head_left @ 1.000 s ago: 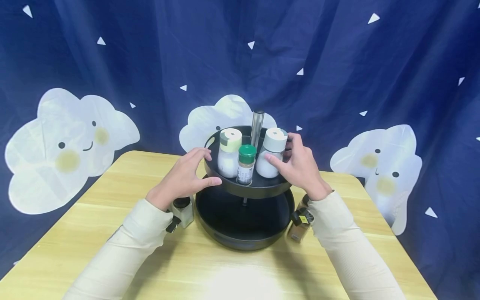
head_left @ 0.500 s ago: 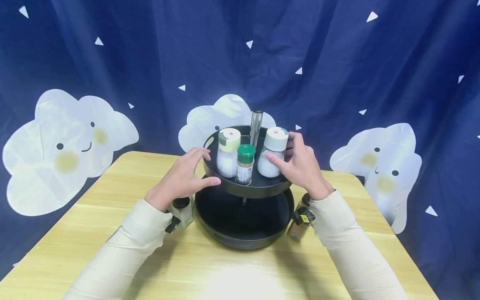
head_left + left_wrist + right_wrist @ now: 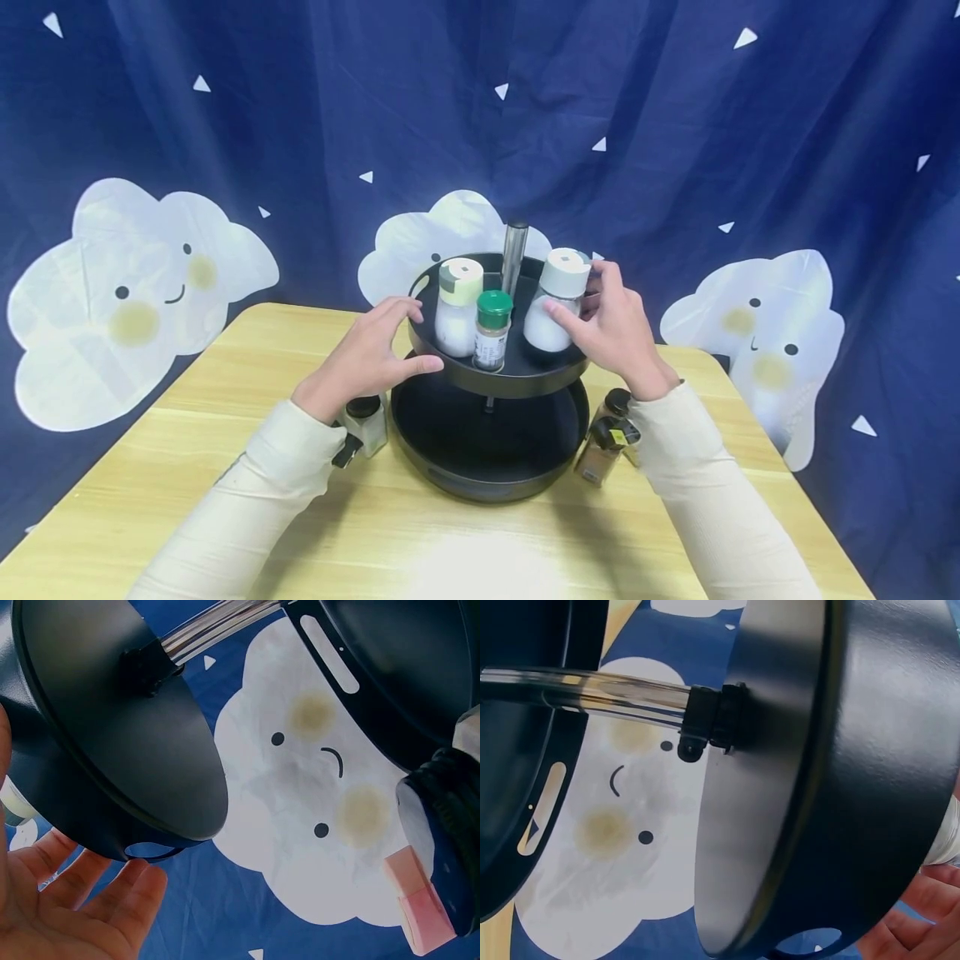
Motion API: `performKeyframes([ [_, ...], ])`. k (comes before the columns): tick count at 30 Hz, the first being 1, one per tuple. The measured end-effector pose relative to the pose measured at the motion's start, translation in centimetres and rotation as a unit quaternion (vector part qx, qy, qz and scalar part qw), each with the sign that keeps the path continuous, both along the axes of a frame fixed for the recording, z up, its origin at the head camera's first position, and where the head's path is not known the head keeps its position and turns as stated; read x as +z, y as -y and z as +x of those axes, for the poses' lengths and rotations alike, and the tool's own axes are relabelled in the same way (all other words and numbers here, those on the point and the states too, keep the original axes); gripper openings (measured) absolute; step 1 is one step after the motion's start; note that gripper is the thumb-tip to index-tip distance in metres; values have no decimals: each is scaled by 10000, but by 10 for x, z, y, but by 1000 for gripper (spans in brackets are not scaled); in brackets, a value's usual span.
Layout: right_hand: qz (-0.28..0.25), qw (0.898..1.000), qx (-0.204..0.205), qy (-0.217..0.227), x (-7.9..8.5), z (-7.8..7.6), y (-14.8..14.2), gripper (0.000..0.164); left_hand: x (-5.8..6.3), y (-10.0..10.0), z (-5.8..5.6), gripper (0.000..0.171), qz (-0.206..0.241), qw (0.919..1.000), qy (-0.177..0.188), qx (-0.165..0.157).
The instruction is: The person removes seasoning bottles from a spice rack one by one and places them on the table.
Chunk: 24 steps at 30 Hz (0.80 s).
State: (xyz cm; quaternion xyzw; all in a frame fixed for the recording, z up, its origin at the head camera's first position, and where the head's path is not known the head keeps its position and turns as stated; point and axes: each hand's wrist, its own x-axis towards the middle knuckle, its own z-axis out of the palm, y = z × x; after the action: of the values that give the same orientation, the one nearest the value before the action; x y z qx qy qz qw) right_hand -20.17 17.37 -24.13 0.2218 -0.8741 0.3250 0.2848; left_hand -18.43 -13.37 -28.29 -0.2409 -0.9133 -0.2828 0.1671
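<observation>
My right hand (image 3: 618, 329) grips a glass seasoning jar (image 3: 546, 325) with a white cap and white contents, thumb in front and fingers behind. This jar tilts slightly over the right of the black upper tray (image 3: 517, 385). On the tray stand a similar seasoning jar (image 3: 454, 327) with a pale cap and a small green-capped spice bottle (image 3: 491, 340). At the tray's left side, my left hand (image 3: 367, 354) has its fingers and thumb spread and fairly straight by the rim. The left wrist view has those fingers (image 3: 124, 900) beside the tray's slotted wall.
A metal post (image 3: 513, 258) joins the upper tray to a wider black lower tray (image 3: 487, 487). Left of it on the wooden table (image 3: 360, 542) stands a black-capped jar (image 3: 369, 429). Brownish black-capped jars (image 3: 597, 462) stand at the right, partly behind my sleeve.
My right hand has moved the white-capped seasoning jar right and slightly up, away from the green-capped bottle. More of the brownish jars shows. My left hand has stayed put.
</observation>
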Motion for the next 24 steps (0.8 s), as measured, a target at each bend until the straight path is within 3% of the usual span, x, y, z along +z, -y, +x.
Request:
performKeyframes([
  [24, -301, 9990, -155, -300, 13, 1, -11, 59, -1, 0, 0, 66, 28, 10000, 19, 1],
])
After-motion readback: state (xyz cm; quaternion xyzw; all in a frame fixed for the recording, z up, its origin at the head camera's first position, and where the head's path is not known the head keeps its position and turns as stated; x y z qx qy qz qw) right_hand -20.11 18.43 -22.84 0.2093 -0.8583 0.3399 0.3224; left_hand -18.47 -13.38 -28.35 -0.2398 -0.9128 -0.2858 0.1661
